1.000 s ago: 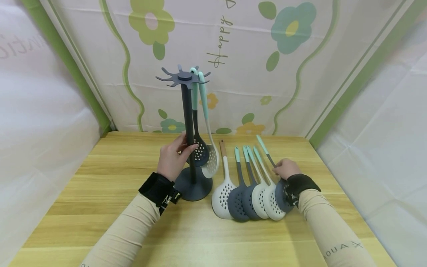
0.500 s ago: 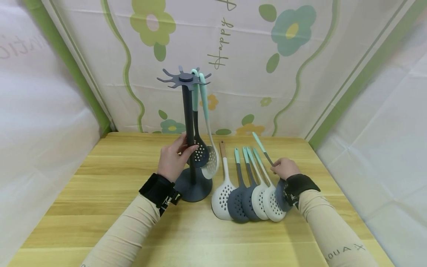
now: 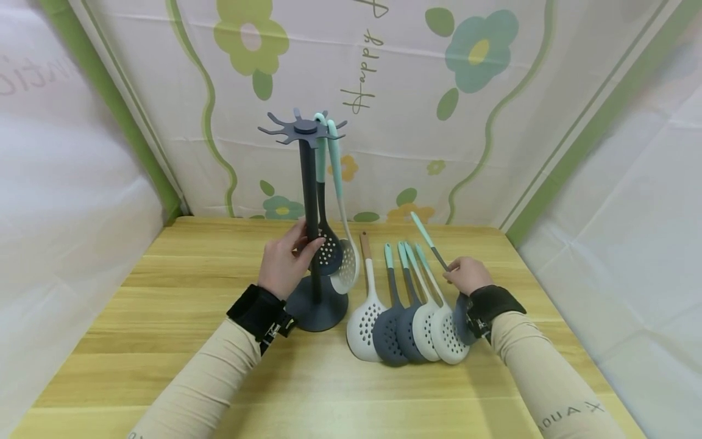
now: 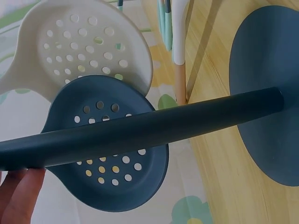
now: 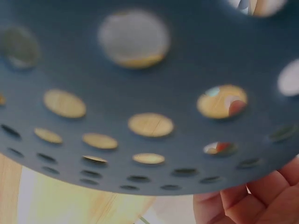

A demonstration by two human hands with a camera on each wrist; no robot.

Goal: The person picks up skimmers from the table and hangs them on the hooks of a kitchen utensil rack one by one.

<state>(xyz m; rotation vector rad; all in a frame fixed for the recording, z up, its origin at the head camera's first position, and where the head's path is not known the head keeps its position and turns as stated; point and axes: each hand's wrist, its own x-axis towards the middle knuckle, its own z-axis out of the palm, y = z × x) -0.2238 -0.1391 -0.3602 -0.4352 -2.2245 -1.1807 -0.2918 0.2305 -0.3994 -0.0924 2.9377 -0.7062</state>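
Note:
My left hand (image 3: 281,262) grips the dark pole of a utensil stand (image 3: 308,183) between thumb and fingers. On the right side of the stand's hooked top hang a dark skimmer (image 3: 329,253) and a white skimmer (image 3: 345,275), both with mint handles. In the left wrist view the pole crosses in front of the dark bowl. My right hand (image 3: 468,275) pinches another dark skimmer (image 3: 421,228) by its neck, the mint end slanting up and leftward. The right wrist view is filled by this skimmer's perforated bowl (image 5: 112,84), while the wristband partly hides it in the head view.
Between the stand and my right hand lies a row of skimmers, overlapping at the bowls: a white one with a brown handle (image 3: 363,329) at the left, then several dark and white ones (image 3: 450,338) with mint handles. A floral cloth (image 3: 395,122) stands behind the wooden table (image 3: 192,341).
The held skimmer's mint handle end has swung up and to the left, and my right hand has shifted slightly that way. My left hand stays on the pole.

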